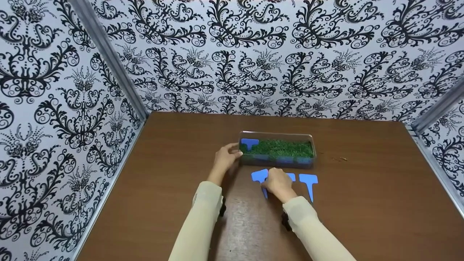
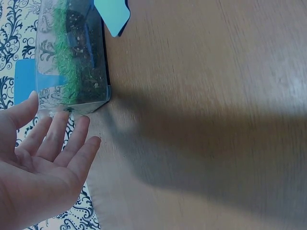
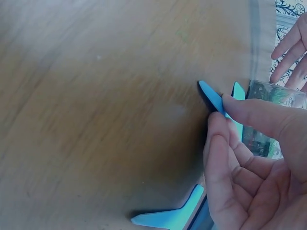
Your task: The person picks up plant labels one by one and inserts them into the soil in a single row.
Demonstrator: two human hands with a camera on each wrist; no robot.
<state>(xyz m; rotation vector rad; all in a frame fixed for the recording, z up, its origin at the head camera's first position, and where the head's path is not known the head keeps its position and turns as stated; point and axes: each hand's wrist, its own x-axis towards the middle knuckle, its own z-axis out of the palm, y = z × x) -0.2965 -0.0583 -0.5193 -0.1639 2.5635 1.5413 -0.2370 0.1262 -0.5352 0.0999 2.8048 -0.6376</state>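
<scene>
A clear plastic box point(image 1: 277, 165) of soil and green grass point(image 1: 286, 148) stands on the table. Upright in its left part is a blue T-shaped plant label point(image 1: 250, 142). My left hand point(image 1: 225, 158) is at the box's left end; in the left wrist view its loosely extended fingers point(image 2: 57, 132) meet the end wall. In front of the box, my right hand point(image 1: 279, 184) pinches the stem of another blue plant label point(image 3: 206, 91) between thumb and index finger. A third label point(image 1: 291, 176) is partly hidden behind that hand. To its right lies a fourth plant label point(image 1: 309, 179).
The brown table point(image 1: 181, 152) meets black-and-white patterned walls point(image 1: 253, 72) at the back and sides. A few small brown crumbs point(image 1: 342, 158) lie right of the box. Metal rails point(image 1: 108, 61) run along the wall corners.
</scene>
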